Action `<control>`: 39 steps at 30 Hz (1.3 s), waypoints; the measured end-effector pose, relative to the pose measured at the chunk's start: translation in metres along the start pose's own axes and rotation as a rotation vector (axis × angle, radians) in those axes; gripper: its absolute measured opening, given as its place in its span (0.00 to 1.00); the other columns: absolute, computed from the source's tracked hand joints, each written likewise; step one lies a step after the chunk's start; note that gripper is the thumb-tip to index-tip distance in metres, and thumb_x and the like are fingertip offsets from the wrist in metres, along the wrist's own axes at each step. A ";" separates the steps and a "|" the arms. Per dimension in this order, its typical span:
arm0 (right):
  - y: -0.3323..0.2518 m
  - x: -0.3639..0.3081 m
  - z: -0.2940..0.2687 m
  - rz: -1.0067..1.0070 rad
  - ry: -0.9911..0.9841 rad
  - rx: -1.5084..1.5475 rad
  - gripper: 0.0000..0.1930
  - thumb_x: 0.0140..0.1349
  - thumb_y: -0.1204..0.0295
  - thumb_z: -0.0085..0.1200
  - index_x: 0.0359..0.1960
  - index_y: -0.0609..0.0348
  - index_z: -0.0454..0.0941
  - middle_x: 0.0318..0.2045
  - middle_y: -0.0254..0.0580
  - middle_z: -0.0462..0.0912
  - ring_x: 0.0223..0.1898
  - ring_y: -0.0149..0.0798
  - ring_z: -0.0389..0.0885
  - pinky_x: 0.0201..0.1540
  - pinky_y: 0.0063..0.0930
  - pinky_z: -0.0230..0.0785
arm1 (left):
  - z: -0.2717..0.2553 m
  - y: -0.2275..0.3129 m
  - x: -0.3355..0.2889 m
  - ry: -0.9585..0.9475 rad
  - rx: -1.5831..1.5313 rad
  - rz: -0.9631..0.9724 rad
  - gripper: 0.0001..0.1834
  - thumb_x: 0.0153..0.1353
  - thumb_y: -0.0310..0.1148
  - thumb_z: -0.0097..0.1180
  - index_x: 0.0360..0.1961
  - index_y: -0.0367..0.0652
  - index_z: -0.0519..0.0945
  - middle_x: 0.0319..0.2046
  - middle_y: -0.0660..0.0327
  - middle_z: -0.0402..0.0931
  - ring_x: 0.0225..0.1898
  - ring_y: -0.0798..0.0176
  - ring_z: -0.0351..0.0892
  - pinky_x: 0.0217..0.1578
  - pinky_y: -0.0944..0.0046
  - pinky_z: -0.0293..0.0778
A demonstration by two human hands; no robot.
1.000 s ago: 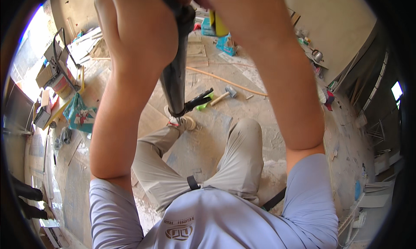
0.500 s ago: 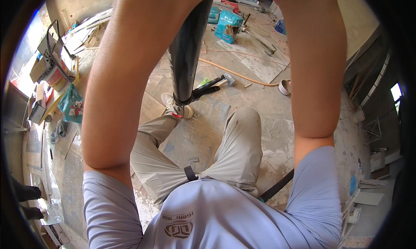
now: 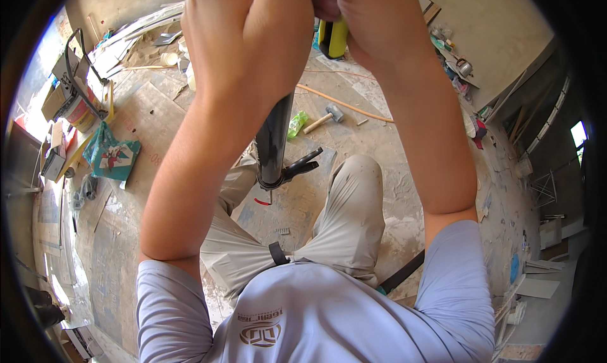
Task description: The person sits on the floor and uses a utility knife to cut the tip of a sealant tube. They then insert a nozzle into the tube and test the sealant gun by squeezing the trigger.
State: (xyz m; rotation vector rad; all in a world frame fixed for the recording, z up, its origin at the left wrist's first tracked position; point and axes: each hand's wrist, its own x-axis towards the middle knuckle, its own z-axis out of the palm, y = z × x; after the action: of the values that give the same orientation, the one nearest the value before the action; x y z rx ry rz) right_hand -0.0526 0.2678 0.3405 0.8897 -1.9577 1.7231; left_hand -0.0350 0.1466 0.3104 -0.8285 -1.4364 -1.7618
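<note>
- Pale lavender shirt (image 3: 344, 319): a brown emblem (image 3: 260, 333) with a line of brown lettering (image 3: 259, 315), both upside down in this view.
- Floor board (image 3: 148, 120): faint reddish characters.
- Bucket (image 3: 79, 116): label too small to read.

The camera sits on the person's head and looks down. The shirt (image 3: 354, 312) is near at six o'clock, the hands (image 3: 253, 41) near at twelve, the floor (image 3: 401, 180) farther away.

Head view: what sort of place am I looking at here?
Most likely a room under building or renovation: the floor is dusty and littered, a hammer lies on it, and loose boards are heaped near a plain, bare-looking wall.
</note>
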 end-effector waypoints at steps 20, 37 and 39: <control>0.066 -0.028 -0.004 0.180 -0.015 0.025 0.08 0.73 0.68 0.61 0.43 0.59 0.87 0.28 0.28 0.82 0.27 0.21 0.76 0.28 0.18 0.65 | -0.007 -0.078 -0.043 -0.054 -0.235 -0.181 0.30 0.82 0.48 0.48 0.66 0.28 0.70 0.37 0.65 0.80 0.32 0.77 0.71 0.34 0.74 0.68; 0.076 -0.046 -0.003 0.142 -0.046 0.294 0.09 0.69 0.74 0.66 0.47 0.64 0.84 0.42 0.42 0.89 0.43 0.33 0.88 0.49 0.28 0.82 | -0.041 -0.079 -0.041 -0.335 -0.366 -0.251 0.33 0.75 0.46 0.61 0.69 0.32 0.70 0.37 0.69 0.79 0.31 0.81 0.71 0.31 0.76 0.64; 0.073 -0.048 -0.004 0.125 -0.019 0.278 0.10 0.69 0.73 0.67 0.47 0.64 0.84 0.42 0.42 0.89 0.43 0.33 0.88 0.49 0.27 0.82 | -0.045 -0.081 -0.043 -0.345 -0.331 -0.285 0.33 0.75 0.46 0.61 0.69 0.32 0.70 0.37 0.69 0.79 0.31 0.80 0.71 0.31 0.76 0.64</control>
State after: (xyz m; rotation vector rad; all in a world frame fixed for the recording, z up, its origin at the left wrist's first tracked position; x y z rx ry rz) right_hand -0.0677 0.2848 0.2567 0.8927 -1.8484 2.1043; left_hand -0.0814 0.1191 0.2234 -1.1956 -1.5635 -2.1944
